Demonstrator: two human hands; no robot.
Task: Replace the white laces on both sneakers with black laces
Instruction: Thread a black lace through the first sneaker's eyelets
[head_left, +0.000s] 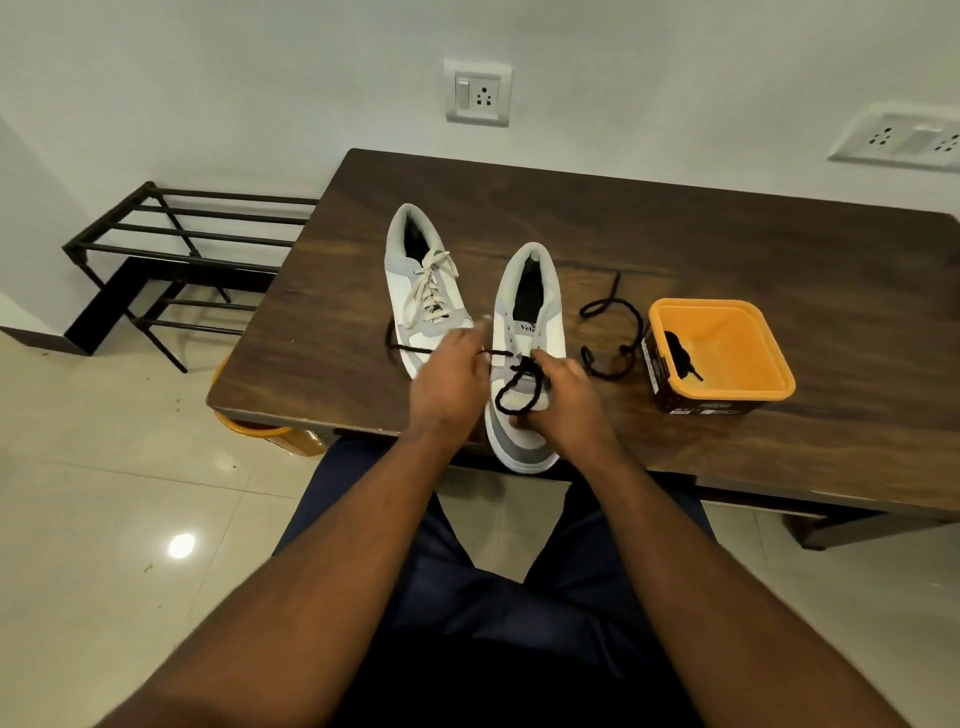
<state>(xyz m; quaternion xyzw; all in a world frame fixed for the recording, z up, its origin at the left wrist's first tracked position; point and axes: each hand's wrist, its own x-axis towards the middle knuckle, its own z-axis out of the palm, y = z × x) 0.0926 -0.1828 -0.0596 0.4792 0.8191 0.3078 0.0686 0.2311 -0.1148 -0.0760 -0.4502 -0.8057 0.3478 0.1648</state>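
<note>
Two white and grey sneakers stand on the dark wooden table. The left sneaker keeps its white lace. The right sneaker has a black lace threaded through its lowest eyelets, with one end trailing left across the other shoe and the other curling on the table to the right. My left hand pinches the lace strand that runs left. My right hand holds the toe of the right sneaker and the lace loop there.
An orange tub at the right holds another black lace. A black metal shoe rack stands on the tiled floor to the left. An orange stool shows under the table's near left corner. My legs are below the table edge.
</note>
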